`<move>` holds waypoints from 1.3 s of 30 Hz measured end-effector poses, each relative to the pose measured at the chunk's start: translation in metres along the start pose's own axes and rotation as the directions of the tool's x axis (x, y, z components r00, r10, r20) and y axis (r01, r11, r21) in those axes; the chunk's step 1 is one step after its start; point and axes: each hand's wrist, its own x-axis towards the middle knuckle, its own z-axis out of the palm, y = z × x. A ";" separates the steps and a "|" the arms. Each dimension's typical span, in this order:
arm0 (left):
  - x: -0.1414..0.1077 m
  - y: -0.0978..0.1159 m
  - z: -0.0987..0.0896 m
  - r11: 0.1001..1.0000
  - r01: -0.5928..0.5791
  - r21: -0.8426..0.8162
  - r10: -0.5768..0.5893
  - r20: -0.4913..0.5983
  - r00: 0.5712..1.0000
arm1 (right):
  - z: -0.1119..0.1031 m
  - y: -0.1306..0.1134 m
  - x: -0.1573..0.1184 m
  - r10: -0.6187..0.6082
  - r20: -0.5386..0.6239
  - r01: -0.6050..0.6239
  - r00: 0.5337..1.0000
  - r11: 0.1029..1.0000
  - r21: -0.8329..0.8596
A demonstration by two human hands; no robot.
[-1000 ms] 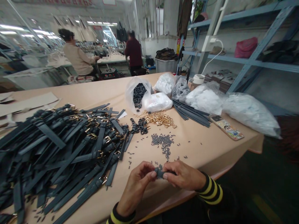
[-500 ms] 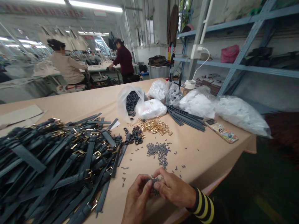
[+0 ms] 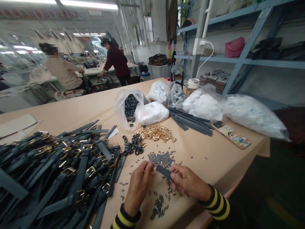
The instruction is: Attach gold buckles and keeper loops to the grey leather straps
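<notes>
My right hand is closed on one end of a short, dark grey leather-like strip. The strip's other end points toward my left hand, whose thumb and fingertips are pinched together just apart from it. Whatever those fingertips hold, if anything, is too small to make out. Beneath and around both hands lie many small dark grey, rod-shaped pieces. One pile spreads behind the strip and a smaller cluster sits nearer to me.
Dark buckled straps are heaped at left. Behind the hands lie gold buckles, black loops, an open bag of loops and dark strips. A phone lies near the right edge. Two people work at a far table.
My hands have moved apart, bringing the dark strip into view in my right hand. The cluster of small pieces below them is now uncovered. The head view has shifted slightly.
</notes>
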 end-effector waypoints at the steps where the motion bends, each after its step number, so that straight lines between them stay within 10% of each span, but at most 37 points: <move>1: 0.016 -0.001 -0.004 0.960 -0.083 0.269 0.103 -0.061 0.993 | -0.004 0.003 0.004 0.008 -0.051 -0.006 0.999 0.999 0.052; 5: 0.069 -0.005 -0.010 0.687 -0.164 0.708 0.242 -0.010 0.970 | -0.012 0.013 0.013 0.040 -0.129 -0.017 0.991 0.985 0.171; 16: 0.096 -0.005 -0.022 0.621 -0.193 0.760 0.268 0.026 0.963 | -0.014 0.011 0.012 0.073 -0.111 -0.040 0.991 0.962 0.269; 22: 0.037 0.036 -0.042 0.999 0.030 0.034 -0.034 0.127 0.991 | -0.013 -0.010 -0.003 -0.029 -0.127 0.060 0.991 0.967 0.248; 27: -0.013 0.040 -0.037 0.853 0.324 -0.409 -0.191 0.332 0.924 | 0.006 -0.025 -0.014 -0.058 -0.060 0.064 0.997 0.992 0.107; 39: -0.071 0.030 -0.022 0.794 0.354 -0.494 -0.233 0.291 0.928 | 0.047 -0.020 -0.025 -0.096 0.050 0.090 0.994 0.990 0.105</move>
